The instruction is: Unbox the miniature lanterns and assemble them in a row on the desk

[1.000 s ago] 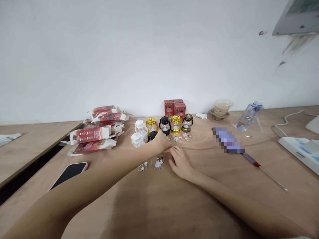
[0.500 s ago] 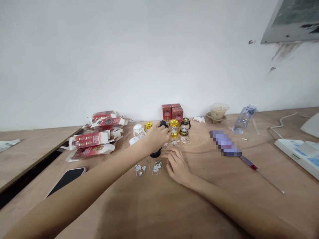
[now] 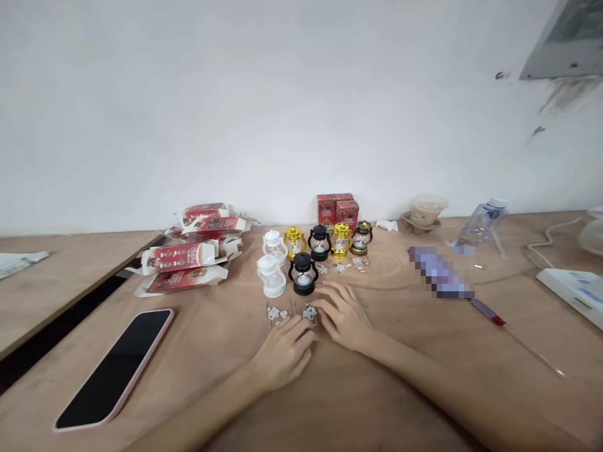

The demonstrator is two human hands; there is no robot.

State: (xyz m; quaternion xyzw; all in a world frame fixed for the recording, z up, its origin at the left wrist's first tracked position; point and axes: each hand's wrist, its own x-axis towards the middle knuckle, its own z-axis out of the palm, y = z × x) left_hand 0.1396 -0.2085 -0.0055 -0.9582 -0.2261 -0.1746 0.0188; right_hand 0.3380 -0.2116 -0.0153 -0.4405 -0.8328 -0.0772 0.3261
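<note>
On the wooden table (image 3: pixel 424 376), near its middle, both hands rest side by side with their fingers pointing toward 12 o'clock. The left hand (image 3: pixel 282 351) lies palm down, its fingers loosely curled, the fingertips just at a scatter of small metal clips (image 3: pixel 292 312) that lie flat on the wood; whether a fingertip actually presses on one cannot be told. The right hand (image 3: pixel 346 317) sits at 2 o'clock from the left one, nearly touching it, fingers spread and flat on the table, holding nothing. The clips lie at 12 o'clock from the left hand and at 9 o'clock from the right hand's fingertips.

Just beyond the clips, at 12 o'clock, stands a black mini lantern (image 3: pixel 302 274), upright, with a white mini lantern (image 3: pixel 272 276) close at its 9 o'clock side. Neither hand touches them. Farther back a row of lanterns (image 3: pixel 330 240) in white, gold and black stands upright, with more small clips before it and two red boxes (image 3: pixel 338 209) behind.

At 10 o'clock from the left hand lies a pile of flattened red cartons (image 3: pixel 188 254). A phone (image 3: pixel 117 367) lies face up at 9 o'clock, well apart. At 3 o'clock from the right hand lies a screwdriver (image 3: pixel 513 336), and toward 1 o'clock a plastic bottle (image 3: pixel 480 223) lies tipped over.
</note>
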